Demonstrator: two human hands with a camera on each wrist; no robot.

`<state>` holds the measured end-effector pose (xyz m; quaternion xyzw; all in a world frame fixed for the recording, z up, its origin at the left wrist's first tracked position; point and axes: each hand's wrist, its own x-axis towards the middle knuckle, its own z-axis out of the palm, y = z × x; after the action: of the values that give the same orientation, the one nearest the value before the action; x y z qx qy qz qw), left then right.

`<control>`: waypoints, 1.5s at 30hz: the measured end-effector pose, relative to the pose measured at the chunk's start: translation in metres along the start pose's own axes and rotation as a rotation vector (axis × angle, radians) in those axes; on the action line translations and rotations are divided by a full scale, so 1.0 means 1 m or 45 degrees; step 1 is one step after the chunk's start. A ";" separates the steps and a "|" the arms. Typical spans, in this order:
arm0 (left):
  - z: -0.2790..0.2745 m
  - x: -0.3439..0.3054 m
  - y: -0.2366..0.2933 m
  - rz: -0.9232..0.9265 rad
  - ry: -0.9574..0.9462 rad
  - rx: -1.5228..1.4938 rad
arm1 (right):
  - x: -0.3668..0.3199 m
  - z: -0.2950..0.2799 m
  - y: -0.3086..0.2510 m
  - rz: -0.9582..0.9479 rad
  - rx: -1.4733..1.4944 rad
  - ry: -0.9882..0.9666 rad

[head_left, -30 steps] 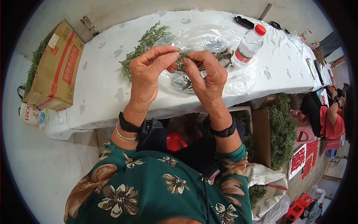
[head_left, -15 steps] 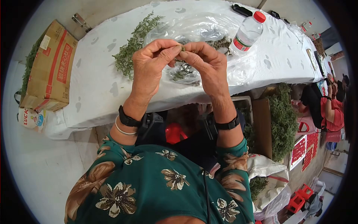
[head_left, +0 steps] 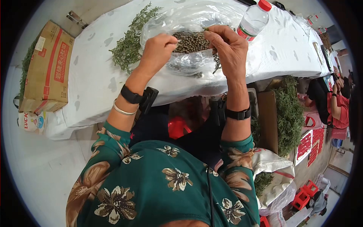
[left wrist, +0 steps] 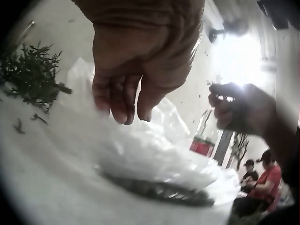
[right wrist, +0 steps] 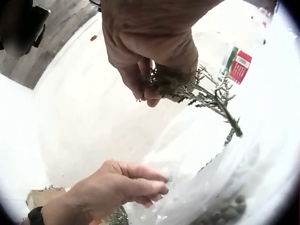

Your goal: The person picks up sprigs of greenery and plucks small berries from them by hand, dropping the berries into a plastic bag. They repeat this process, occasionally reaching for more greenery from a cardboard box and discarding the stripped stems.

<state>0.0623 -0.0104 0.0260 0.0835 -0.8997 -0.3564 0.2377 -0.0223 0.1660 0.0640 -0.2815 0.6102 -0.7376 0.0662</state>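
Observation:
Over the near-left edge of a clear plastic bag [head_left: 162, 22] of small brown round pieces [head_left: 191, 42] is the left hand [head_left: 157, 53]. Its fingers are bent, with a gap between thumb and fingertips in the left wrist view [left wrist: 140, 61]; nothing shows held there. The right hand [head_left: 230, 49], at the bag's right side, pinches a green sprig [right wrist: 213, 98] whose cut stem points away from the palm. Green leafy branches [head_left: 130, 43] lie on the cloth left of the bag.
A capped bottle [head_left: 254, 19] stands right of the bag. A cardboard box [head_left: 49, 68] is at the left end of the white-covered table [head_left: 90, 75]. More greenery [head_left: 289, 117] fills a box below right, and a person in red [head_left: 338, 109] sits at far right.
The hands, together at their fingertips half a second ago, are now apart: the left moved left, the right moved right and up with the sprig. The brown pieces in the bag now show between them.

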 end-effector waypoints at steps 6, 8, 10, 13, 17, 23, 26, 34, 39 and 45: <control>0.013 0.001 -0.028 0.175 -0.139 0.451 | 0.002 0.000 0.004 -0.153 -0.362 0.065; 0.011 0.001 -0.022 0.177 -0.217 0.548 | 0.001 0.000 0.005 -0.179 -0.409 0.069; 0.009 0.001 -0.021 0.134 -0.254 0.574 | 0.002 0.000 0.004 -0.213 -0.473 0.066; 0.008 0.003 -0.019 0.054 -0.332 0.622 | 0.002 0.000 0.002 -0.228 -0.493 0.066; 0.008 0.003 -0.019 -0.026 -0.316 0.591 | 0.000 0.001 0.004 -0.230 -0.484 0.044; 0.000 0.003 -0.003 0.027 0.078 0.169 | 0.001 0.004 0.001 -0.091 -0.320 -0.020; -0.013 0.002 0.019 -0.107 0.177 -0.336 | -0.001 0.008 -0.005 0.066 -0.046 -0.071; -0.025 -0.005 0.046 -0.552 -0.044 -1.752 | -0.001 0.019 -0.008 0.233 0.271 -0.127; -0.025 -0.008 0.048 -0.556 -0.087 -1.969 | -0.002 0.023 -0.010 0.239 0.330 -0.133; -0.023 -0.009 0.045 -0.622 -0.118 -2.084 | -0.004 0.027 -0.008 0.194 0.384 -0.120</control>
<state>0.0820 0.0119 0.0680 0.0625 -0.3245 -0.9382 0.1026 -0.0035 0.1463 0.0727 -0.2557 0.5084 -0.7995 0.1919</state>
